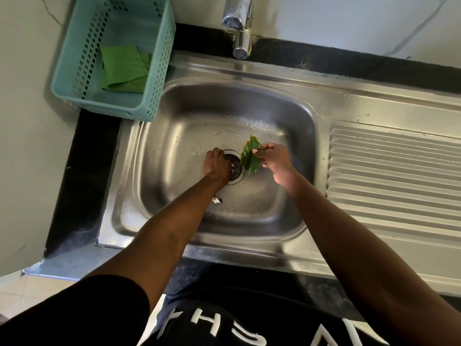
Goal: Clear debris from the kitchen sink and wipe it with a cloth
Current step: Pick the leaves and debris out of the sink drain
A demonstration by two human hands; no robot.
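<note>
black T-shirt with white letters (199, 323), right hand (274, 161) pinching green leaves (250, 156), left hand (217, 164) fingers curled at round metal drain (236, 168), grip unclear, stainless steel sink (224, 108)

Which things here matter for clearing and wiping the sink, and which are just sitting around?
For the job:
sink
drain
leaves held in the right hand
left hand at the drain
small scrap
green cloth

Just there:
basket holding the cloth
tap
draining board

A teal plastic basket (74, 78) sits left of the chrome tap (239, 23), beside the ribbed drainboard (394, 176).
</note>
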